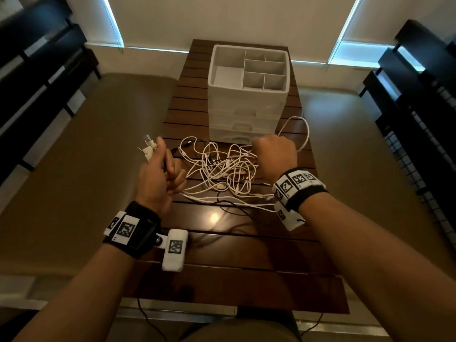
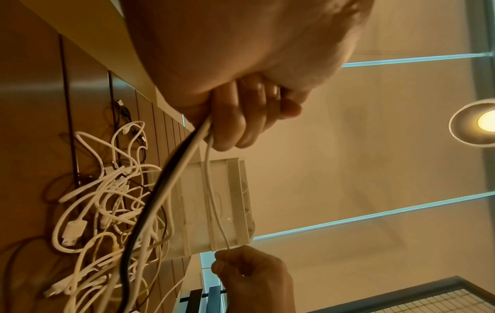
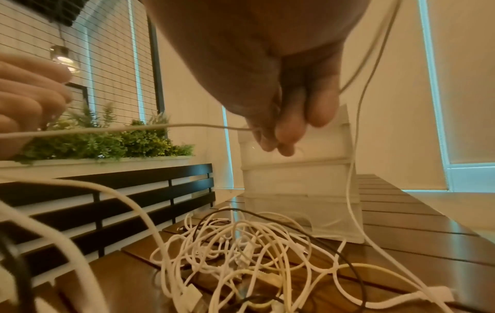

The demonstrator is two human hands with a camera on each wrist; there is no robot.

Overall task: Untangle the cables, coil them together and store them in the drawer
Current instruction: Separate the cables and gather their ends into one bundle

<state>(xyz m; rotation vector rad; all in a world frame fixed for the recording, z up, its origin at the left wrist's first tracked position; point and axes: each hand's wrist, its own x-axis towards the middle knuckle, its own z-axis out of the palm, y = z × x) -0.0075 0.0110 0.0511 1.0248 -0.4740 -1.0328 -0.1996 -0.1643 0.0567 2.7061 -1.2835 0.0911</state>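
A tangle of white and black cables [image 1: 222,169] is spread across the middle of the slatted wooden surface [image 1: 246,243], just in front of the white drawer unit [image 1: 248,95] set toward its far edge. Several cable ends are clasped in the curled grip of the left hand [image 1: 160,176]. One thin white cable [image 2: 214,201] is pinched by the right hand [image 1: 274,154] and stretched between both hands
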